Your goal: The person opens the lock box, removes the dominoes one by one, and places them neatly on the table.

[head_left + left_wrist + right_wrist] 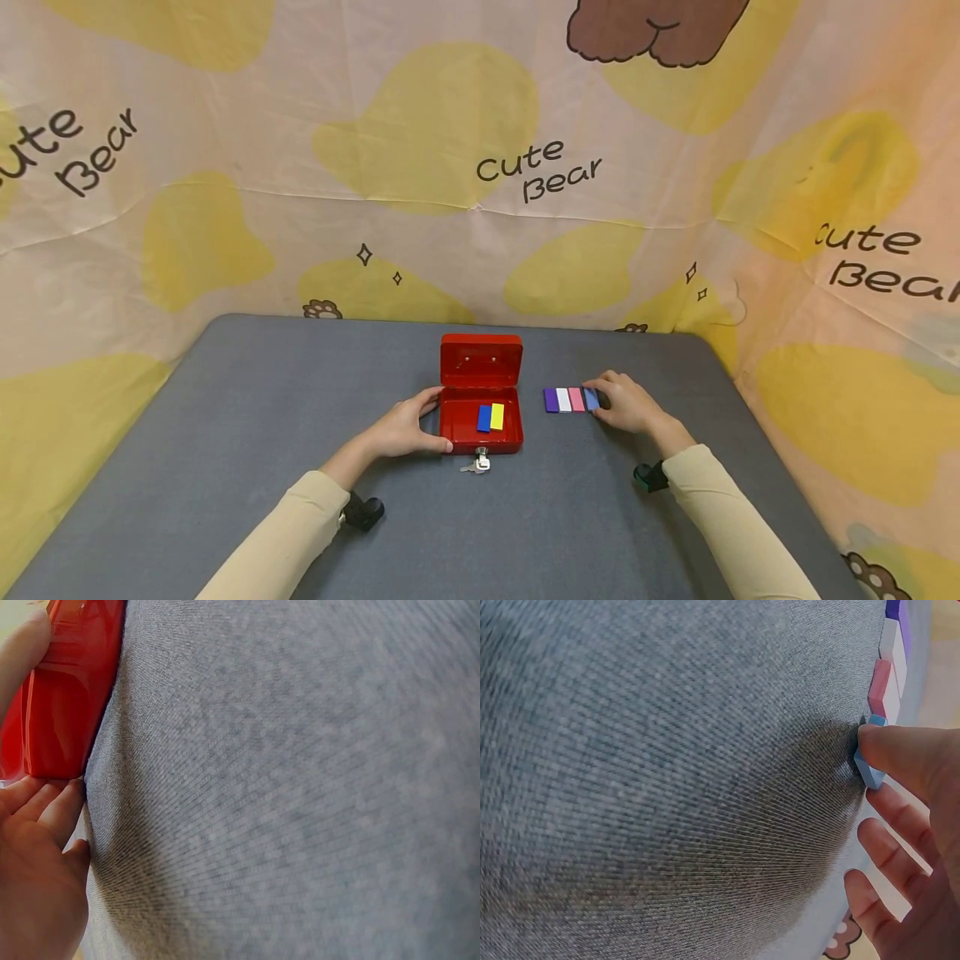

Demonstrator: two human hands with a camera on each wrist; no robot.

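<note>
A small red cash box (457,425) stands on the table with its lid (480,358) raised. My left hand (401,429) grips its left side, thumb at the front corner and fingers at the back; the left wrist view shows them against the red wall. Inside lie a blue block (484,419) and a yellow block (497,417), side by side. To the right, a purple block (551,401), a white block (563,400) and a pink block (576,400) form a row. At its right end my right hand (630,404) pinches a light blue block (870,769), which sits slightly tilted.
Keys (476,463) hang from the lock at the box's front. Grey cloth covers the table (337,358). Behind and to the right hangs a printed curtain (420,125), close to the table's far edge.
</note>
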